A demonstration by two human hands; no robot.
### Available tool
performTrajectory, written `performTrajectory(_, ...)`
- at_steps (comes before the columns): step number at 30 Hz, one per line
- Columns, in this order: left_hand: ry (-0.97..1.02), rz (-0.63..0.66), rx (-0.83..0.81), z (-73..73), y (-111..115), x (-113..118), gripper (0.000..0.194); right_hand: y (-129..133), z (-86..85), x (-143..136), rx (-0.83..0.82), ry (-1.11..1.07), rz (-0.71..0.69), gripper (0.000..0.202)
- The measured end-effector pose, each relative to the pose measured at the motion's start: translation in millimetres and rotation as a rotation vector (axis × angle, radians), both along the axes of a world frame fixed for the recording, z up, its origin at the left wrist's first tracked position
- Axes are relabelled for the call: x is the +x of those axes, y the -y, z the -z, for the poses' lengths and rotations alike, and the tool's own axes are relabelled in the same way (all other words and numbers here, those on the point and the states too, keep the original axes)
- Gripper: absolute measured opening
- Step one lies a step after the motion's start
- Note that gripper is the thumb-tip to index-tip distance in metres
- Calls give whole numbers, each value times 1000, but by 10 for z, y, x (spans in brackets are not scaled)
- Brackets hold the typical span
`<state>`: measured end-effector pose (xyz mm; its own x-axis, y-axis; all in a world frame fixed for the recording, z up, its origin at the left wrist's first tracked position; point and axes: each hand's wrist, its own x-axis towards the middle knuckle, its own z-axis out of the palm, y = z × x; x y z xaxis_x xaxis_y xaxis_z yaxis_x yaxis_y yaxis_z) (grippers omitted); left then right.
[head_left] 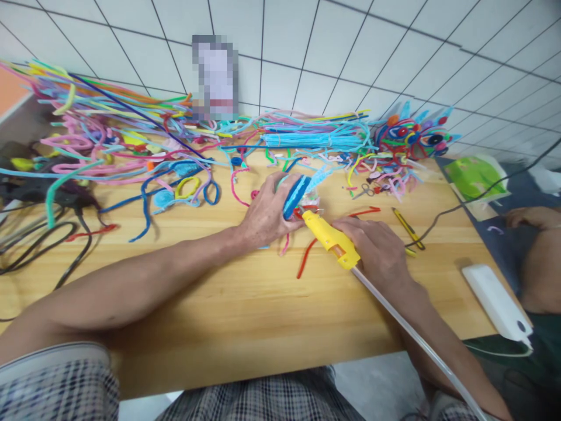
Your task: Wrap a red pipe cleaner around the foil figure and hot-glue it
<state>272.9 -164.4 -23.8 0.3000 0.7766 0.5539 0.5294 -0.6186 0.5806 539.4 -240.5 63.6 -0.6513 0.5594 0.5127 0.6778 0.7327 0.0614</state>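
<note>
- A yellow glue gun (329,237) is held in the right hand (377,251) just right of the frame's centre, the fingers wrapped closed around its grip.
- A blue pipe-cleaner piece (296,196) is pinched by the left hand (268,215) at centre frame, fingers curled narrowly around it, just above the wooden worktop (245,304).
- The gun's long axis runs diagonally: the nozzle points to the upper left, towards the blue piece, and a clear glue stick (416,339) trails off to the lower right.
- For a clean joint, the nozzle is best kept right at the seam, the piece held steady, and the left fingers (280,187) kept clear of the hot tip.
- Loose pipe cleaners (131,134) are heaped across the upper left.
</note>
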Motion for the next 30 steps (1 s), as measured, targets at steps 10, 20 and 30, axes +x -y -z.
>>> performTrajectory(10,6,1,-8,-7,-5,-6,100,-5,45,6,-46,-49,13,35)
performTrajectory(20,-13,-11,-18,-4,-2,0,99,12,18,27,-123,-51,-31,40)
performTrajectory(30,-4,0,-21,-3,-7,-4,101,1,8,12,-78,-21,-6,29)
